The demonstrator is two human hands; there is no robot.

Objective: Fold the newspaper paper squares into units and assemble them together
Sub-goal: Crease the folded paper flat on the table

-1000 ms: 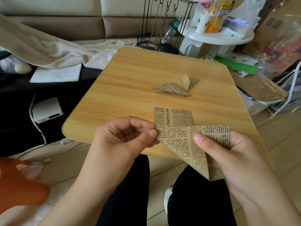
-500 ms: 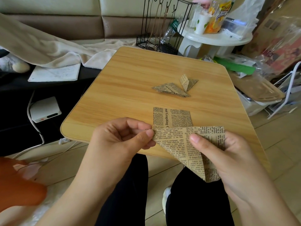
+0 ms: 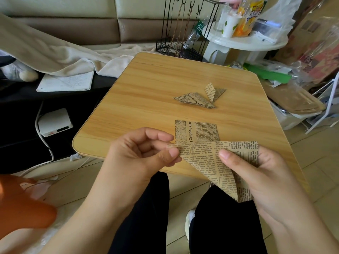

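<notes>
Over the near edge of the wooden table point(image 3: 146, 99), both hands hold a newspaper-print square folded into a triangle point(image 3: 207, 162). My left hand point(image 3: 146, 153) pinches its left corner between thumb and forefinger. My right hand point(image 3: 256, 171) grips the right side, thumb on top, fingers behind. A flat newspaper square point(image 3: 196, 132) lies on the table just beyond, partly hidden by the held paper. Farther back lie folded units: a flat triangular one point(image 3: 194, 101) and a smaller one point(image 3: 213, 91) with a flap standing up.
A black wire rack point(image 3: 183, 33) stands past the table's far edge. A white round side table point(image 3: 247, 42) with cups and snack bags is at the back right. A cloth-draped sofa point(image 3: 55, 43) is to the left, plastic clutter to the right.
The hands and the folded paper have stayed almost still; my left thumb and forefinger slid slightly along the left corner.
</notes>
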